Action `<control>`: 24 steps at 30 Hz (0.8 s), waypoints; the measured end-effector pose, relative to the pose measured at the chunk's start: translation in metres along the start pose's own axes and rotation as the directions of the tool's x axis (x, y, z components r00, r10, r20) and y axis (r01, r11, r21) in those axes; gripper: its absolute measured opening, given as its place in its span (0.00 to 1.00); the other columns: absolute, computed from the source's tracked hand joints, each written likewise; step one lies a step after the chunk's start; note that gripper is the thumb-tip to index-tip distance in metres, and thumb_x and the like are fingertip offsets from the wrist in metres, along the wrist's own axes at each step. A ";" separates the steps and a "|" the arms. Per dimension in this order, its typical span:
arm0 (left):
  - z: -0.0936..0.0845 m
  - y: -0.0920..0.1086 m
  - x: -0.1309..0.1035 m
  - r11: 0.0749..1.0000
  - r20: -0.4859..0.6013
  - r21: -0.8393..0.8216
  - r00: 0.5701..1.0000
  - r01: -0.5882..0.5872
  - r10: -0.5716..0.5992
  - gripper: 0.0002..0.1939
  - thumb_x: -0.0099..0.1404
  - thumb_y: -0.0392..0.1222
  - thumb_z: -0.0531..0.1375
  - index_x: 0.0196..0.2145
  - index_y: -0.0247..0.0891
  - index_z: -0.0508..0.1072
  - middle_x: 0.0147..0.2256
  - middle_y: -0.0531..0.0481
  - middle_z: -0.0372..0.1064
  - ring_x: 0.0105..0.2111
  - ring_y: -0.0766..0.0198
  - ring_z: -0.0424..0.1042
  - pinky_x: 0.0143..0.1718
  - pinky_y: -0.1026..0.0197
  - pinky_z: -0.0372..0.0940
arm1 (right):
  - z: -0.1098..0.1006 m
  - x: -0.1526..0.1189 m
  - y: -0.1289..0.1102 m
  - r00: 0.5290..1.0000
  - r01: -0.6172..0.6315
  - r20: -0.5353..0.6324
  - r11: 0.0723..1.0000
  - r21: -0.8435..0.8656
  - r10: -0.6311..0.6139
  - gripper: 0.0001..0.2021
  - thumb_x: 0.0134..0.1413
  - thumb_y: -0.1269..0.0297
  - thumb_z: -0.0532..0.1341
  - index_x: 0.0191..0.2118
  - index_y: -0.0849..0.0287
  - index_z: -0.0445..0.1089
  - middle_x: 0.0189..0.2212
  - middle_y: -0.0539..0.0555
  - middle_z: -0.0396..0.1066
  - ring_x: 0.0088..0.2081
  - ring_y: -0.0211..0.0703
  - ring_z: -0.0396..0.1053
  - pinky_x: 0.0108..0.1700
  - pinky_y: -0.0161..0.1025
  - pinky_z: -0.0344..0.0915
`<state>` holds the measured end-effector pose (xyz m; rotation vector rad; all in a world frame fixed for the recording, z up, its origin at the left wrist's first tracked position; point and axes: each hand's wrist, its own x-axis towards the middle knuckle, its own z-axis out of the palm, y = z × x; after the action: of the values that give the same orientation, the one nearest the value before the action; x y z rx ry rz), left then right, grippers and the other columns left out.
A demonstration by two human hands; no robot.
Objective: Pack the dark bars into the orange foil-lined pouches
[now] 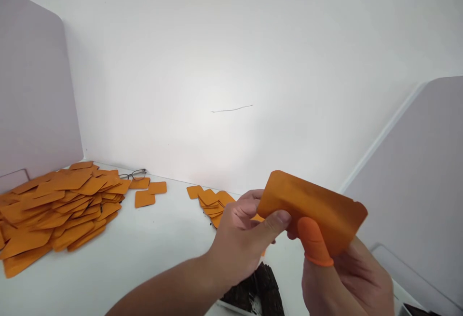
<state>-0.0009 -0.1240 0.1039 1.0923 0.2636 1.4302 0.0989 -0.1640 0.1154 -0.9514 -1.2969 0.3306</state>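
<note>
Both hands hold one orange paper packet (314,200), raised above the table and tilted. My left hand (242,239) pinches its left end, thumb on the near face and fingers behind. My right hand (347,272) grips the lower right part, its thumb in an orange finger cot pressed on the near face. A small notch shows at the packet's upper right corner. Below the hands, a white tray (235,308) holds dark brown, layered strips (265,287), partly hidden by my left arm.
A large heap of orange packets (68,205) covers the table's left side. Eyeglasses (138,174) lie behind a few loose packets (144,199). More packets (211,200) lie beyond my left hand. Grey partitions (32,79) flank the white wall (231,65). Another container (415,310) shows at bottom right.
</note>
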 end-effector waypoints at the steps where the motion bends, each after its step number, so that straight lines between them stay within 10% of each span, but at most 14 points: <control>1: -0.003 -0.003 0.003 0.998 0.011 0.056 1.000 0.018 -0.019 0.15 0.63 0.53 0.70 0.34 0.37 0.81 0.39 0.48 0.76 0.35 0.68 0.71 0.30 0.67 0.61 | 0.003 0.000 -0.001 0.998 0.025 -0.049 1.000 -0.011 -0.025 0.10 0.60 0.53 0.69 0.42 0.51 0.79 0.37 0.52 0.74 0.40 0.41 0.72 0.41 0.36 0.72; 7: -0.032 -0.011 0.013 0.873 0.114 0.484 0.986 0.054 -0.124 0.15 0.65 0.45 0.66 0.48 0.42 0.80 0.44 0.45 0.78 0.42 0.58 0.76 0.41 0.57 0.68 | -0.001 0.016 0.012 0.950 0.312 -0.007 0.948 -0.057 -0.313 0.09 0.58 0.70 0.68 0.42 0.47 0.80 0.38 0.51 0.72 0.39 0.39 0.68 0.38 0.37 0.67; 12: -0.038 -0.002 0.002 0.638 0.142 0.751 0.986 -0.168 0.092 0.53 0.56 0.47 0.74 0.71 0.58 0.50 0.70 0.39 0.53 0.58 0.45 0.70 0.48 0.43 0.75 | -0.016 0.034 0.026 0.923 0.347 0.200 0.935 -0.070 -0.327 0.10 0.58 0.70 0.67 0.41 0.46 0.80 0.39 0.51 0.74 0.39 0.40 0.72 0.35 0.36 0.69; 14: -0.031 -0.004 -0.002 0.507 0.224 0.784 0.926 -0.357 0.305 0.53 0.58 0.42 0.72 0.71 0.58 0.48 0.73 0.41 0.43 0.64 0.44 0.64 0.54 0.40 0.73 | -0.019 0.037 0.029 0.923 0.296 0.280 0.951 -0.084 -0.263 0.10 0.60 0.70 0.65 0.41 0.46 0.80 0.40 0.50 0.74 0.39 0.40 0.72 0.35 0.35 0.71; 17: -0.019 -0.014 -0.002 0.280 0.340 0.803 0.790 -0.527 0.511 0.41 0.63 0.31 0.64 0.69 0.52 0.55 0.67 0.43 0.57 0.63 0.51 0.63 0.62 0.43 0.68 | -0.023 0.038 0.030 0.905 0.278 0.367 0.953 -0.124 -0.216 0.10 0.60 0.70 0.64 0.41 0.47 0.79 0.38 0.50 0.73 0.38 0.38 0.72 0.35 0.32 0.71; 24: -0.018 -0.029 0.001 0.434 0.251 0.718 0.784 -0.545 0.568 0.42 0.56 0.27 0.62 0.66 0.46 0.57 0.49 0.47 0.69 0.46 0.59 0.69 0.45 0.55 0.72 | -0.011 0.024 0.017 0.931 0.194 0.340 0.968 -0.160 -0.131 0.08 0.51 0.75 0.59 0.27 0.54 0.66 0.25 0.45 0.64 0.29 0.33 0.63 0.28 0.32 0.58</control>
<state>0.0049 -0.1085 0.0738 2.0123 0.6129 2.0081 0.1205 -0.1420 0.1192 -0.9676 -1.7272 0.2431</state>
